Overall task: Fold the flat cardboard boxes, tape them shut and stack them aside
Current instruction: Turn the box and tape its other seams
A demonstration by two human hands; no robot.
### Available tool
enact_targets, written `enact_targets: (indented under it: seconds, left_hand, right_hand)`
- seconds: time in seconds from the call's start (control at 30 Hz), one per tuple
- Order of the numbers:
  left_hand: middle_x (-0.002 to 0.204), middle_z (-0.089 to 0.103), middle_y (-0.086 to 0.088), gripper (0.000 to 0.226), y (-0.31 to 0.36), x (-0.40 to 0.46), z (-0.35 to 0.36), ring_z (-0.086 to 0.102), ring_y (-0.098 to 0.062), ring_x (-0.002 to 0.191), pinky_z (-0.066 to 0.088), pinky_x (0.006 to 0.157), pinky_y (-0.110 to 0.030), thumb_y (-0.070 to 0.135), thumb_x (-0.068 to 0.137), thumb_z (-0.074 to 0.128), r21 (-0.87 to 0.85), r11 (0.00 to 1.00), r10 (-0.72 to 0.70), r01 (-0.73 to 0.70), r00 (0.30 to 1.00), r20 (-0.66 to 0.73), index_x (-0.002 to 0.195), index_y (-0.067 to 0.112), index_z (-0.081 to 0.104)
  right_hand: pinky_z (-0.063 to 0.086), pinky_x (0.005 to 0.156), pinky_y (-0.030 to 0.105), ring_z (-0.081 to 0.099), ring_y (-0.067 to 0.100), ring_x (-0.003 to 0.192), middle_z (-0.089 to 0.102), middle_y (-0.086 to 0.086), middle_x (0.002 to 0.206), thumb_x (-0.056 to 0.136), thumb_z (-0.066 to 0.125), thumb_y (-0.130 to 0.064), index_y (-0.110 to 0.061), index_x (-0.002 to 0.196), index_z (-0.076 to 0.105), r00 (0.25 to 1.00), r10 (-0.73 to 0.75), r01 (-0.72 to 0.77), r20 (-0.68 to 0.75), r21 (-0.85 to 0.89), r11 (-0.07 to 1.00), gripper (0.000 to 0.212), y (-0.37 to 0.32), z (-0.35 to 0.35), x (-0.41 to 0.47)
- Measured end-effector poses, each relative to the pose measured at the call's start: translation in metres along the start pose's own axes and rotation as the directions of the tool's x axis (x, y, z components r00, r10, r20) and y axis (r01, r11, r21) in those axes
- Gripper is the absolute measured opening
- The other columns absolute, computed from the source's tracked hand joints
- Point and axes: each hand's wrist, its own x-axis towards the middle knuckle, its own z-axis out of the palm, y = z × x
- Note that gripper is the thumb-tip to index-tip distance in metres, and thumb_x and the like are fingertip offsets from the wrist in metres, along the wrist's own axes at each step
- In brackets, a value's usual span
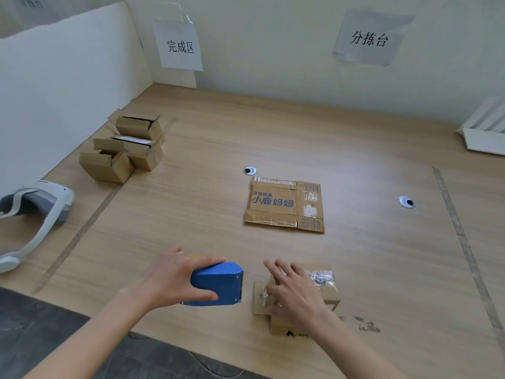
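**Wooden worktop with taped zones, boxes and a tape dispenser**

A white partition (62, 77) closes the left side of the pale wood worktop (369, 149). Near the left edge lies a white headset (35, 212). A strip of tape (79, 233) runs diagonally across the wood beside it. Beyond that strip, against the partition, folded cardboard boxes (125, 149) sit stacked in a small pile, some with top flaps still loose. On the wall above hangs a paper sign (179, 46) with printed characters.

At the near edge the left hand (172, 277) grips a blue tape dispenser (218, 283), fingers wrapped over its top and thumb under its side, its serrated blade pointing right. Just beside it, the right hand (295, 294) rests on a small folded box (303, 302), fingers spread flat across the top, where clear tape glints.

Farther back, mid-worktop, a flat cardboard box (284, 205) with blue lettering lies unfolded, just below a round cable grommet (250, 170). A second grommet (406, 201) sits well to the right. A second paper sign (371, 38) hangs on the back wall. Another tape strip (464, 242) marks the right side, and white folded material (486, 132) rests at the far right corner. Dark floor (54, 329) shows below the worktop's near edge.
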Motion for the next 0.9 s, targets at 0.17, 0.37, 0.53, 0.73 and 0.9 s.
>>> enact_targets:
  seconds: [0.17, 0.37, 0.53, 0.73, 0.9]
  left_hand:
    - [0.086, 0.053, 0.041, 0.071, -0.002, 0.000, -0.001, 0.041, -0.008, 0.081, 0.032, 0.070, -0.014, 0.086, 0.066, 0.050, 0.000, 1.000, 0.006, -0.006, 1.000, 0.008, 0.133, 0.075, 0.030]
    - [0.088, 0.056, 0.034, 0.074, -0.007, -0.001, -0.001, 0.041, -0.009, 0.083, 0.031, 0.068, -0.013, 0.086, 0.066, 0.049, 0.012, 1.000, -0.004, 0.004, 1.000, 0.001, 0.136, 0.074, 0.028]
    - [0.093, 0.059, 0.032, 0.074, -0.005, 0.003, 0.003, 0.040, -0.007, 0.085, 0.032, 0.068, -0.014, 0.088, 0.065, 0.047, 0.007, 1.000, 0.000, 0.000, 1.000, 0.011, 0.135, 0.076, 0.025]
    - [0.086, 0.052, 0.036, 0.073, 0.000, 0.008, -0.001, 0.039, -0.001, 0.079, 0.026, 0.066, -0.011, 0.088, 0.066, 0.047, 0.021, 1.000, -0.004, 0.003, 1.000, 0.029, 0.136, 0.074, 0.027]
    - [0.096, 0.062, 0.031, 0.075, 0.001, 0.007, -0.002, 0.042, -0.004, 0.079, 0.030, 0.069, -0.012, 0.087, 0.068, 0.047, 0.031, 0.999, 0.006, -0.006, 1.000, 0.028, 0.139, 0.070, 0.029]
  right_hand:
    - [0.016, 0.116, 0.055, 0.007, 0.028, 0.153, 0.008, -0.001, 0.171, 0.093, 0.057, -0.057, -0.035, 0.138, 0.059, 0.998, 0.011, -0.013, 0.062, 0.039, 0.999, 0.049, -0.003, -0.003, 0.004]
    - [-0.003, 0.124, 0.053, -0.006, 0.015, 0.157, -0.005, -0.015, 0.170, 0.074, 0.070, -0.058, -0.060, 0.152, 0.003, 0.993, 0.001, -0.036, 0.120, 0.290, 0.956, 0.103, 0.030, -0.009, -0.023]
    - [0.000, 0.125, 0.052, -0.002, 0.015, 0.158, -0.004, -0.016, 0.170, 0.076, 0.067, -0.046, -0.064, 0.150, -0.003, 0.985, 0.079, -0.123, 0.153, 0.305, 0.944, 0.103, 0.055, -0.014, -0.038]
    - [-0.007, 0.124, 0.054, -0.006, 0.015, 0.158, 0.001, -0.010, 0.171, 0.085, 0.067, -0.052, -0.055, 0.152, 0.017, 0.995, -0.096, 0.091, 0.030, 0.139, 0.986, 0.084, 0.041, -0.016, -0.028]
    - [0.033, 0.113, 0.046, 0.034, 0.027, 0.143, 0.028, 0.002, 0.161, 0.087, 0.063, -0.044, -0.035, 0.136, 0.058, 0.991, -0.080, 0.077, 0.108, 0.029, 0.997, 0.050, 0.032, -0.023, -0.003]
